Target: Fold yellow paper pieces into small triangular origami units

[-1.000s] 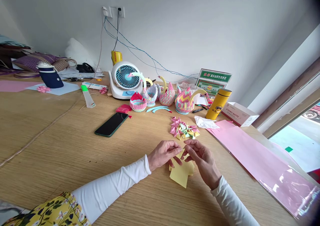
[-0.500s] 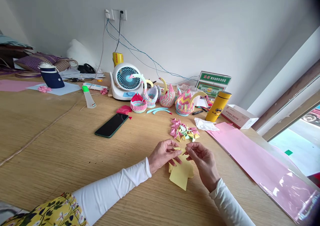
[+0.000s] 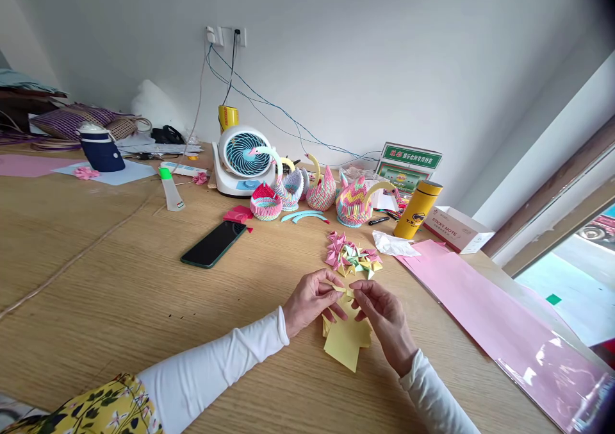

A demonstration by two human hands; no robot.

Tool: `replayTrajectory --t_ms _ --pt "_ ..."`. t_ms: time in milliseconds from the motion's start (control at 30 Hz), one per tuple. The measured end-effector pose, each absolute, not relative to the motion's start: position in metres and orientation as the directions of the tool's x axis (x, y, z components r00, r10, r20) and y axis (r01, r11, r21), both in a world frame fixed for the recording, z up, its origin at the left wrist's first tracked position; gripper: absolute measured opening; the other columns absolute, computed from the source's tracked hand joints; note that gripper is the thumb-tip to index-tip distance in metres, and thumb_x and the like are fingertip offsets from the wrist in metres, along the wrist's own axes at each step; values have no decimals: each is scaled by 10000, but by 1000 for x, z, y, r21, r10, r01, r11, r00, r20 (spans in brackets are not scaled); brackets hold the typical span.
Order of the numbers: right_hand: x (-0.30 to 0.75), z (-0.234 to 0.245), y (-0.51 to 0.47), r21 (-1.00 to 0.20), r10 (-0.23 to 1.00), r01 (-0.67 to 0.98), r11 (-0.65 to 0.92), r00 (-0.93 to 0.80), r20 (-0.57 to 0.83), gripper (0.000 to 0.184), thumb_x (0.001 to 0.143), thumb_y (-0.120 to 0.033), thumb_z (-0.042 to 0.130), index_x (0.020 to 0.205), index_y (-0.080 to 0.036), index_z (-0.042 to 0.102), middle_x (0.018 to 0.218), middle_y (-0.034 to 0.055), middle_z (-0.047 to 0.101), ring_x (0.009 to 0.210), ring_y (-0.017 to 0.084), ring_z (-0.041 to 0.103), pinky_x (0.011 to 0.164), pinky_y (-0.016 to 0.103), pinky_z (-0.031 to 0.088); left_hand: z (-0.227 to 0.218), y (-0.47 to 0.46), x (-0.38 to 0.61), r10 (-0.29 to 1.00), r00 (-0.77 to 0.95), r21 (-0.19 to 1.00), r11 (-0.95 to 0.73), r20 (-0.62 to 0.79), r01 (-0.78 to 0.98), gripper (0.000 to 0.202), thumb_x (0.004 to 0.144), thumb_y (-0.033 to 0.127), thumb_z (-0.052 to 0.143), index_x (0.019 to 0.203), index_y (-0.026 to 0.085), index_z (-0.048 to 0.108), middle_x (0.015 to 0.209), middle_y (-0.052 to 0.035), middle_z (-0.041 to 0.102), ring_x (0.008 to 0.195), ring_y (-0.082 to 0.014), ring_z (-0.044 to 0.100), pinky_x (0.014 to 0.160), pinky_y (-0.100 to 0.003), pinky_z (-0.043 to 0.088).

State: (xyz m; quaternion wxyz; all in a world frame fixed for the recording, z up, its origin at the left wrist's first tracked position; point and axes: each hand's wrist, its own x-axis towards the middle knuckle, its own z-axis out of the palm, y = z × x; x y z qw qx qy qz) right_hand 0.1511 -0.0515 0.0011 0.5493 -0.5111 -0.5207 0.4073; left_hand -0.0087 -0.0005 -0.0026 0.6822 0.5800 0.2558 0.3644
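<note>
My left hand (image 3: 311, 302) and my right hand (image 3: 384, 322) meet over the table, each pinching one end of a small folded piece of yellow paper (image 3: 344, 292). The exact shape of its folds is partly hidden by my fingers. Right below my hands lies a stack of yellow paper slips (image 3: 344, 344), the top one turned at an angle. Just beyond my fingertips is a pile of folded paper triangles (image 3: 353, 256) in pink, yellow and green.
Folded-paper swans (image 3: 354, 203) stand at the back beside a white fan (image 3: 247, 158). A phone (image 3: 214, 243) lies to the left. On the right are a yellow bottle (image 3: 417, 209), a sticky note box (image 3: 454, 229) and long pink paper sheets (image 3: 485, 312).
My right hand has moved slightly left, closer to my left hand, with the yellow paper between them. The whole view has shifted a little.
</note>
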Motion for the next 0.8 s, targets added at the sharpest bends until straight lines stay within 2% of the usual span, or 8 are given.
replayTrajectory --t_ms 233,367,467,533,633,800 --pt "150 1 -52 -983 988 133 129 68 139 310 746 -476 671 847 -184 644 729 28 606 600 144 540 478 238 458 -6 1 -7 779 625 981 66 62 -180 372 740 439 672 897 153 493 669 -6 623 589 -186 685 447 -190 456" --pt "149 2 -53 -987 992 119 105 59 112 322 752 -491 661 775 -174 605 636 1 548 532 122 493 446 226 425 -5 1 -7 765 640 986 41 72 -160 354 769 429 643 893 172 433 662 13 605 590 -179 687 436 -167 434" --pt "149 2 -53 -991 995 114 75 61 82 334 763 -500 648 783 -170 598 558 -24 501 490 112 462 432 222 405 -4 0 -7 763 641 990 18 75 -137 349 781 435 625 882 182 406 664 14 613 579 -174 685 430 -162 422" --pt "149 1 -53 -991 995 109 73 57 80 339 769 -505 639 816 -171 606 573 -22 517 486 109 466 430 221 406 -3 0 -7 764 641 992 14 72 -128 356 774 443 628 878 183 408 660 12 619 574 -175 684 432 -165 422" --pt "151 -3 -52 -983 993 141 114 24 118 355 770 -508 635 894 -176 616 649 -5 563 504 112 483 424 219 407 -4 1 -8 767 638 988 47 59 -147 373 757 442 649 886 177 420 692 -13 649 575 -179 684 440 -181 441" --pt "151 -9 -51 -896 958 362 257 25 284 312 755 -446 676 929 -191 627 677 -5 549 549 120 486 438 210 361 -5 3 -8 792 611 977 115 19 -179 395 708 440 699 863 141 492 712 -59 673 571 -181 672 443 -218 476"
